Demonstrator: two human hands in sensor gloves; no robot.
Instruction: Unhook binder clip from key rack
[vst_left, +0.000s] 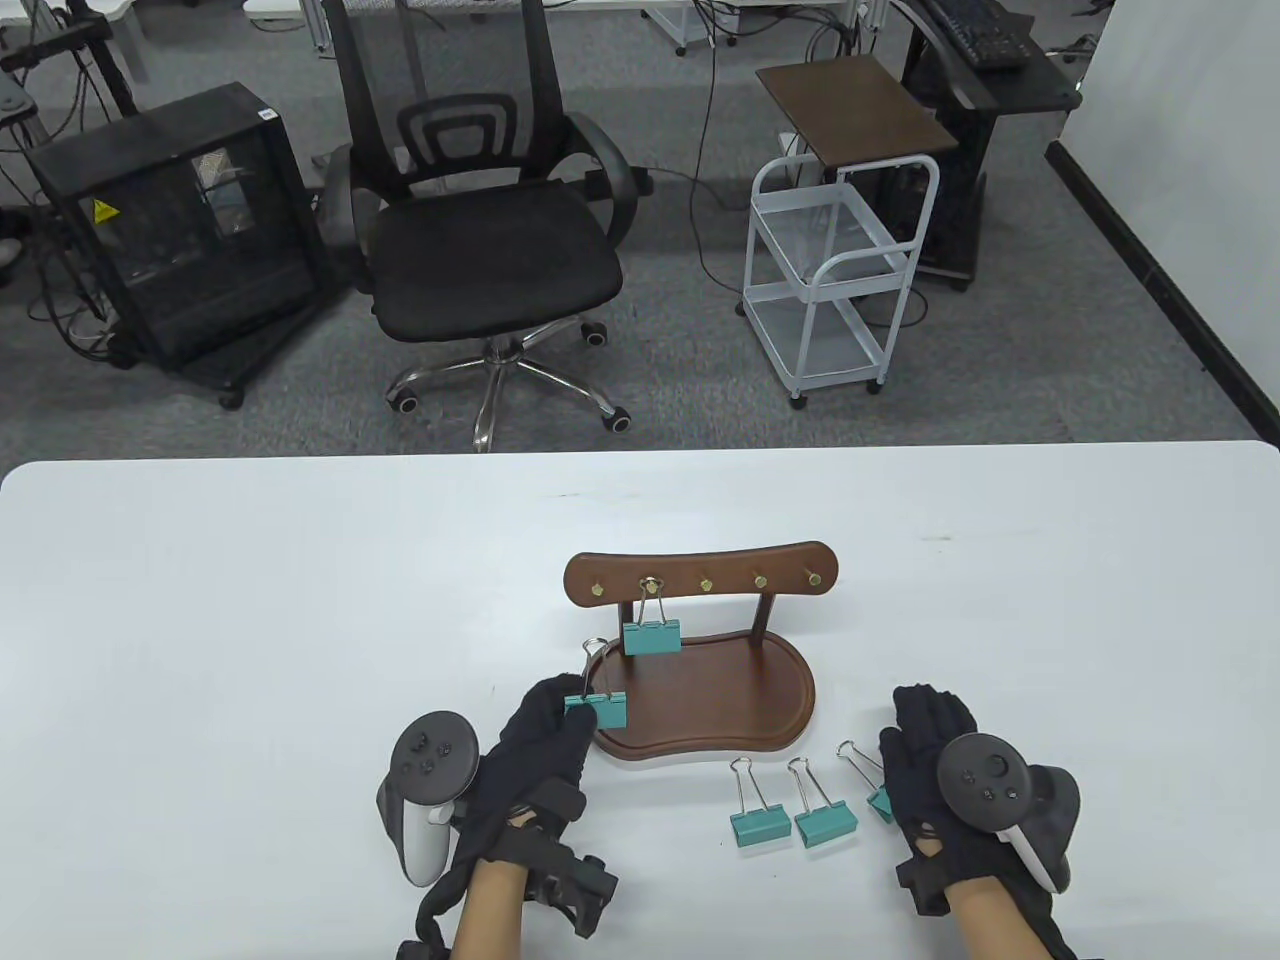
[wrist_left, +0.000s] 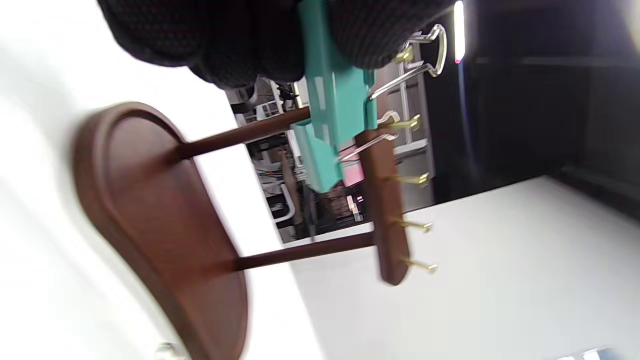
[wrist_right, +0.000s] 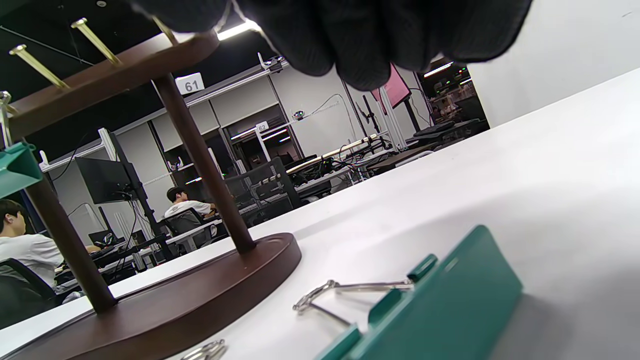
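A brown wooden key rack (vst_left: 700, 580) with brass hooks stands on its oval base (vst_left: 720, 700) mid-table. One teal binder clip (vst_left: 651, 636) hangs from the second hook from the left. My left hand (vst_left: 545, 735) pinches another teal binder clip (vst_left: 597, 708) by its body, held off the hooks at the base's front left corner; it also shows in the left wrist view (wrist_left: 332, 107). My right hand (vst_left: 925, 770) rests flat on the table right of the base, over a third clip (vst_left: 878, 800), which shows in the right wrist view (wrist_right: 440, 305).
Two more teal clips (vst_left: 760, 825) (vst_left: 825, 822) lie on the white table (vst_left: 250, 620) in front of the base. An office chair (vst_left: 490, 250) and a white trolley (vst_left: 840, 270) stand beyond the far edge.
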